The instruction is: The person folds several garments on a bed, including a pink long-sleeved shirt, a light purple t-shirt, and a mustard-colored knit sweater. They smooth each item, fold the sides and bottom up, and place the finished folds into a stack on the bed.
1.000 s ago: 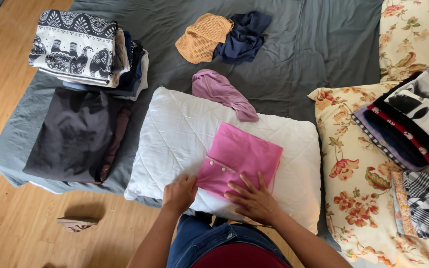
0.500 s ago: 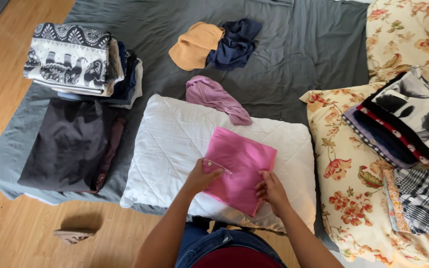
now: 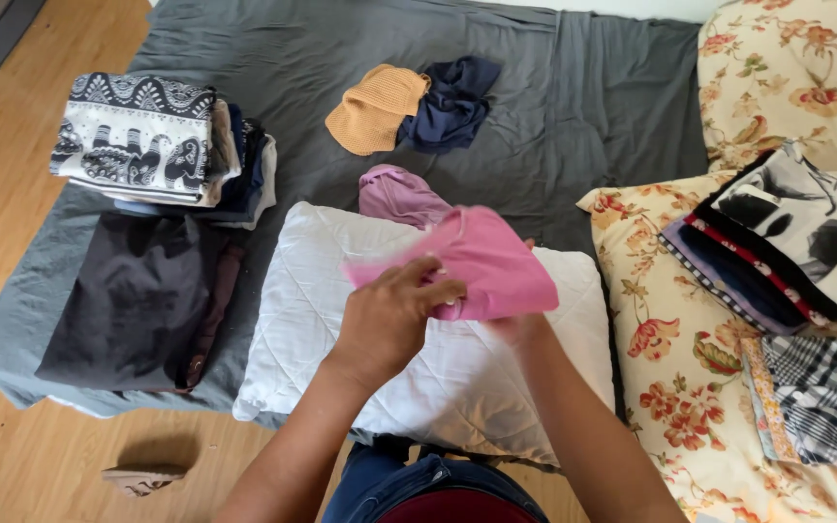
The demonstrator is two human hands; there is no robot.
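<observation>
Lying far left: folded patterned black-and-white cloth stack (image 3: 138, 140). Centre: left hand (image 3: 389, 315) pinching folded pink fabric garment (image 3: 472, 261), lifted above white quilted pillow (image 3: 438, 329); right hand (image 3: 520, 324) underneath, grip mostly hidden. Right: floral cushion (image 3: 690, 387).

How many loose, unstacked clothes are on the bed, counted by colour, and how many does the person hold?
Pink garment, held up by the left hand and the right hand, above the white pillow: 1
Mauve garment: 1
Orange garment: 1
Navy garment: 1
Total: 4
</observation>
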